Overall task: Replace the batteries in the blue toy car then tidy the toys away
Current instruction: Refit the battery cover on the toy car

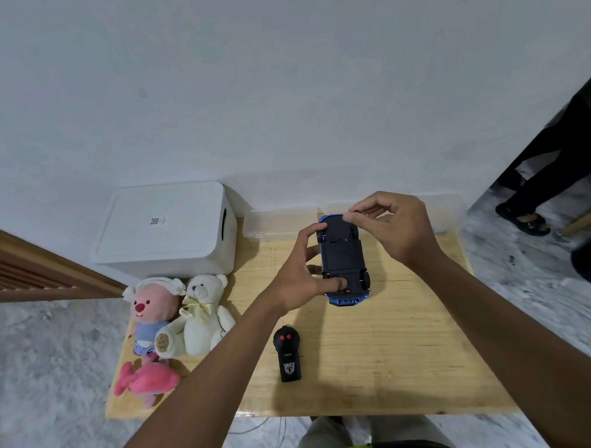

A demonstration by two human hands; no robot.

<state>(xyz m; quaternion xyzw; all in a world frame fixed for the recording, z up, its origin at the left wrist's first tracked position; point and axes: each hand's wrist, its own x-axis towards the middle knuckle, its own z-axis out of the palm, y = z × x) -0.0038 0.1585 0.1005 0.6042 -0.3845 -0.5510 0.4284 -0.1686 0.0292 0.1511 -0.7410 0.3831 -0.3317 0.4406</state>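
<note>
Left hand fingers clasp upturned blue toy car | right hand fingers pinch its far end | around — black remote control, white lidded storage box, plush toys on wooden surface

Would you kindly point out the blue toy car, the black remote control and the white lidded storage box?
Blue toy car [342, 255]: head view, dark underside.
Black remote control [287, 356]: head view, middle of body.
White lidded storage box [164, 224]: head view, lid top.

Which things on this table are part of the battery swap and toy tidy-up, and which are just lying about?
Part of the job:
- blue toy car, upside down, held by left hand and right hand
- black remote
- white storage box, lid on
- pink beaver plush, white teddy bear, pink plush

Just lying about:
- clear plastic container by the wall
- thin wires under the table edge
</note>
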